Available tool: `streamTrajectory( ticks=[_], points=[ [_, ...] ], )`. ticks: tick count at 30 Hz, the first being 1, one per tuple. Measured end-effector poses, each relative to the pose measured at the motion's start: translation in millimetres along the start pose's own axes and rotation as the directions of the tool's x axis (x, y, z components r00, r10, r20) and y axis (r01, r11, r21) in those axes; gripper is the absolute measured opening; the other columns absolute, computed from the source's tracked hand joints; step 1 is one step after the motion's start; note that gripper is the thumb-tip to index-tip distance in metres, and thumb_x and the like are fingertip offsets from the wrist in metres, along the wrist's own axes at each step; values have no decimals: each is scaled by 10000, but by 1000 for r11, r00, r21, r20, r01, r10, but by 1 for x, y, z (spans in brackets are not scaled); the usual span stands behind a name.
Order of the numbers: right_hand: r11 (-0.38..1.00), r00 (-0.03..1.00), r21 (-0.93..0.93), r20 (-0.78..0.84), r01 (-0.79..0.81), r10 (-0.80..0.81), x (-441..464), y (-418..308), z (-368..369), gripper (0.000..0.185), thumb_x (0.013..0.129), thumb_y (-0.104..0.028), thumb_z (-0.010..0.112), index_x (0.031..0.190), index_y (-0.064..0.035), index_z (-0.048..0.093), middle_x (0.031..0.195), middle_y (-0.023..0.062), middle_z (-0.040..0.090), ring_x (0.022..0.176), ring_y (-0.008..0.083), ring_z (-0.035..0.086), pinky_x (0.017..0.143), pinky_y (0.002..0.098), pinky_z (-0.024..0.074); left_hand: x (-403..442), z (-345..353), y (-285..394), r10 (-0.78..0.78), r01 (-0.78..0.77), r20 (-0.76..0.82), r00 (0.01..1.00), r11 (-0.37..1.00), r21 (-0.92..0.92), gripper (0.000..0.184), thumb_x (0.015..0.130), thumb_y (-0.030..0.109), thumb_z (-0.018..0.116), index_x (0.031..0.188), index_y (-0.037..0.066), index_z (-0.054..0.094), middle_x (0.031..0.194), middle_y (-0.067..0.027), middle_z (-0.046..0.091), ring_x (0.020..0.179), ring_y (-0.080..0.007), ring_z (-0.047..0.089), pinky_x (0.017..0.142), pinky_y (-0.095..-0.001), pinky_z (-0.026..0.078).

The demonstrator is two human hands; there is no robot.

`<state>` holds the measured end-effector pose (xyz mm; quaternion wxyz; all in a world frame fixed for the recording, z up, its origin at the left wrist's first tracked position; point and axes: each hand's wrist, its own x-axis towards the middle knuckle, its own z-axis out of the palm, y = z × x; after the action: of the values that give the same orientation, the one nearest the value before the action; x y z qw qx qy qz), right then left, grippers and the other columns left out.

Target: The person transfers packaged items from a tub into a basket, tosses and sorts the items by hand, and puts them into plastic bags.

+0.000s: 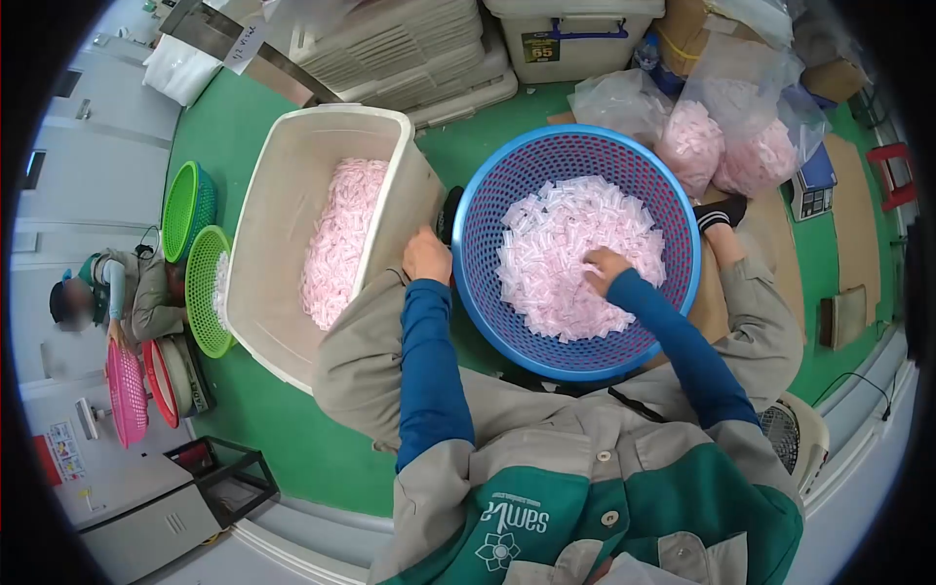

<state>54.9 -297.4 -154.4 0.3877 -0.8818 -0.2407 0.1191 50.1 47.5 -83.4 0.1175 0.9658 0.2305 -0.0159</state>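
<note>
A round blue plastic basket (575, 367) stands between my legs, holding a heap of small, clear, pale pink plastic pieces (556, 234). My right hand (606, 271) is down on that heap, its fingers curled in among the pieces. Left of the basket, a white plastic tub (278, 244) is tilted, with a layer of similar pink pieces (341, 239) inside. Close to the tub's outer wall and my knee, my left hand (427, 256) is closed with its fingers curled under. Whatever it may grip is hidden.
Bags of pink pieces (694, 146) and a blue-topped scale (814, 183) stand at the right. Stacked white lids (390, 54) and a lidded box (575, 44) are behind. At the left are green baskets (207, 292) and a person (117, 283) with a pink basket (127, 395).
</note>
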Motion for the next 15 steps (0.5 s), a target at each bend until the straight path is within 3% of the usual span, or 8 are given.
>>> streamTrajectory(
  ticks=[2, 4, 7, 12, 15],
  points=[
    [995, 994, -48, 56, 92, -89, 35, -6, 37, 248, 735, -127, 603, 969, -48, 578, 1032, 168, 497, 924, 352, 502, 772, 421, 456, 10, 22, -21, -27, -24, 354, 935, 990, 139, 225, 818, 147, 490, 962, 35, 621, 982, -216, 620, 904, -373, 601, 774, -443, 487],
    [978, 984, -142, 105, 156, -142, 67, -9, 67, 310, 731, -100, 587, 1037, -63, 561, 1165, 160, 433, 1028, 356, 448, 825, 438, 441, 25, 52, -41, 16, -165, 480, 877, 948, 271, 277, 845, 172, 447, 1024, 44, 615, 1051, -186, 615, 971, -333, 597, 830, -418, 476],
    [943, 981, -289, 140, 168, -132, 106, -15, 97, 417, 724, -60, 563, 1139, -84, 537, 1365, 149, 337, 1184, 362, 367, 903, 462, 419, 34, 62, -43, -116, -65, 557, 822, 953, 295, 313, 866, 199, 415, 1077, 46, 588, 1107, -164, 600, 1035, -310, 574, 855, -415, 466],
    [866, 991, -486, 114, 116, -69, 135, -33, 112, 311, 763, -97, 544, 1072, -127, 565, 1386, 60, 302, 1207, 317, 351, 797, 510, 468, 44, 91, -58, -147, -118, 620, 770, 924, 365, 335, 894, 236, 394, 1103, 53, 580, 1144, -147, 589, 1068, -300, 564, 857, -415, 468],
    [825, 993, -555, 97, 108, -64, 138, -32, 125, 388, 765, -94, 524, 1152, -99, 533, 1380, 60, 311, 1229, 289, 337, 791, 483, 442, 45, 76, -49, -174, -124, 663, 728, 918, 377, 314, 898, 218, 408, 1082, 61, 608, 1148, -130, 592, 1063, -294, 568, 835, -414, 484]
  ],
)
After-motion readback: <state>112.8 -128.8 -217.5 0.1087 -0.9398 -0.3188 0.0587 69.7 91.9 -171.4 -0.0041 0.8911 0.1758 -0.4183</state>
